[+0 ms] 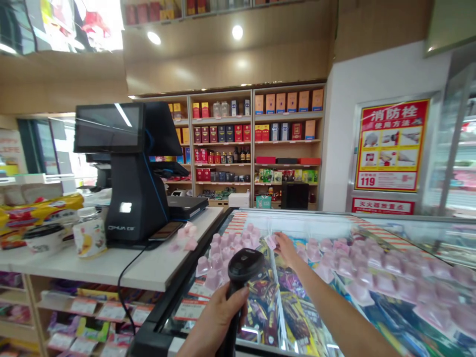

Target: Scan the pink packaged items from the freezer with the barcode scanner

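Observation:
My left hand (pixel 217 317) is wrapped round the handle of a black barcode scanner (pixel 245 263), its head turned up and away from me. Farther out, my right hand (pixel 285 247) reaches over the glass-topped freezer and pinches a small pale-pink plastic cup (pixel 271 241). Rows of similar pink cups stand on the glass: one group (pixel 215 263) lies left of my right hand and a larger group (pixel 375 265) right of my forearm. Beneath the glass, packaged frozen treats (pixel 297 317) show in bright wrappers.
On the white counter (pixel 148 270) at left stand a black checkout terminal (pixel 130 198), a phone (pixel 166 230), a patterned drink cup (pixel 89 233) and several loose pink cups (pixel 186 235). A black cable (pixel 122 282) hangs over the counter edge. Shelves of boxes (pixel 223 133) line the back wall.

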Action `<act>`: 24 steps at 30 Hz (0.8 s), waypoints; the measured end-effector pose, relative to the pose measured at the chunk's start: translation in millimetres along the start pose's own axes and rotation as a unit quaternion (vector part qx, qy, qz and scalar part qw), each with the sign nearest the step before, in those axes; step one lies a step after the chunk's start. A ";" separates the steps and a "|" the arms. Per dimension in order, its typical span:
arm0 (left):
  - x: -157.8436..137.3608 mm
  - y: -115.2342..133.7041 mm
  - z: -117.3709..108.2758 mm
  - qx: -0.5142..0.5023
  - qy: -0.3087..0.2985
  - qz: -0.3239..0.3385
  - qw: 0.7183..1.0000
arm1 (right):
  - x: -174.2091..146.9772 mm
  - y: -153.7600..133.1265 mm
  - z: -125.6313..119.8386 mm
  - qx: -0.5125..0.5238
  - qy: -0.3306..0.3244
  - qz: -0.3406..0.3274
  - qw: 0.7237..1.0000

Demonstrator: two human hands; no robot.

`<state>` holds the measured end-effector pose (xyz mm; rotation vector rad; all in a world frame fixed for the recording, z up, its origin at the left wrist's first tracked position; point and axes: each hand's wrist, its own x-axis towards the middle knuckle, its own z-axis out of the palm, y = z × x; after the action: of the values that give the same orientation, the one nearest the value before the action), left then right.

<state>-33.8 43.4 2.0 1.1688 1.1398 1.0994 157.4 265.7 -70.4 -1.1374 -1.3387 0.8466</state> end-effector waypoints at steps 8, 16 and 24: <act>-22.5 6.9 25.9 -0.010 -0.064 0.018 0.998 | -32.5 -30.5 -26.7 0.134 -0.023 -0.001 0.991; -29.4 11.1 29.8 -0.015 -0.006 0.019 1.000 | -41.3 -25.9 -33.3 -0.092 -0.007 -0.065 0.994; -20.8 8.5 2.9 -0.019 0.039 -0.010 0.999 | -42.3 -12.3 -45.6 -0.313 0.007 -0.106 0.944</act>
<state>-33.4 23.2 12.1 1.0908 1.1848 1.1546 196.4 215.9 -65.9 -1.4376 -1.7427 0.2470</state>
